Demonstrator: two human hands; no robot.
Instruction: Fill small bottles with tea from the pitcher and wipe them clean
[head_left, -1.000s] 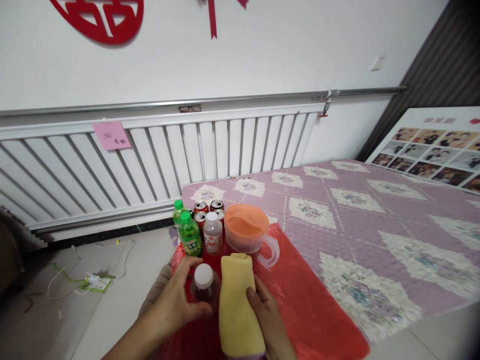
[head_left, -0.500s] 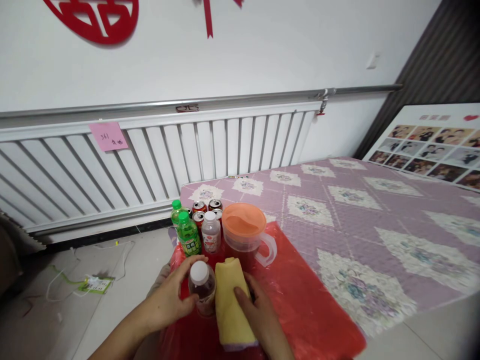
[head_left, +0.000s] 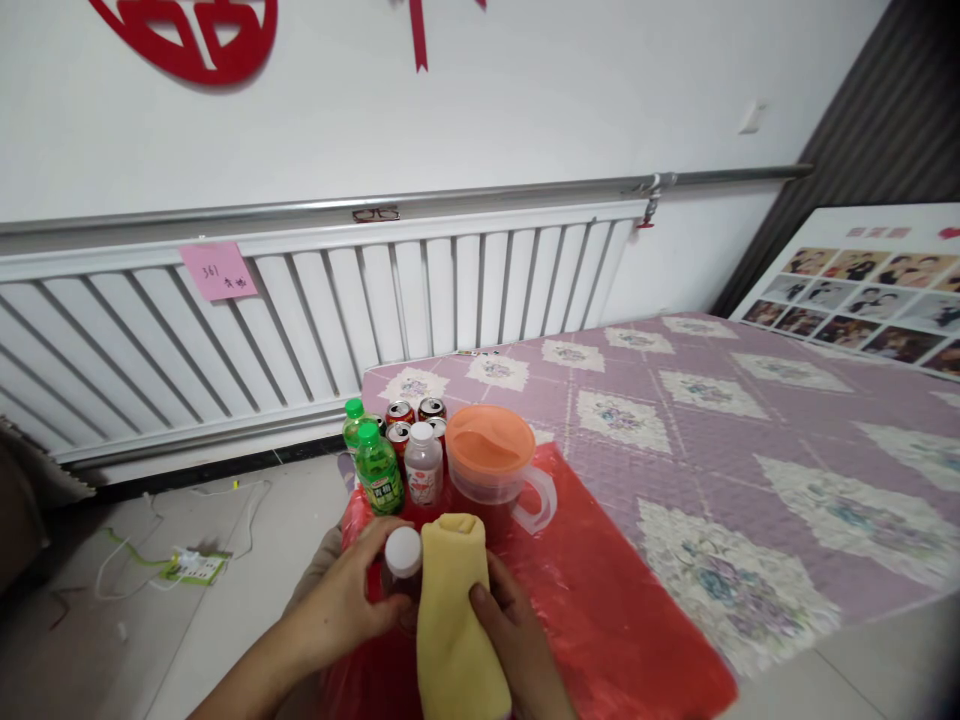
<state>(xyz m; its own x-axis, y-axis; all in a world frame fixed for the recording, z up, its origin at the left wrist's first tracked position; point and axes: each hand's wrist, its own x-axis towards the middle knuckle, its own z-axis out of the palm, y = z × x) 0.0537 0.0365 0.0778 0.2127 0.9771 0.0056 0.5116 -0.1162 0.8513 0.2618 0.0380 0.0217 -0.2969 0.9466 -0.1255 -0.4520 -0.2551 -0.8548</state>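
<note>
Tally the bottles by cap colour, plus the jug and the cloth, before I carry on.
Green-capped bottles: 2
White-capped bottles: 2
Jug: 1
Cloth: 1
Total: 6

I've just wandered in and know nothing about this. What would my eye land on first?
Probably the rolled yellow cloth, low in the middle, held by the right hand beside a white-capped bottle in the left hand. Just beyond them, on the red plastic sheet, stands a clear pitcher with a bright orange lid. High on the left of the white wall is a big red cut-out.
</note>
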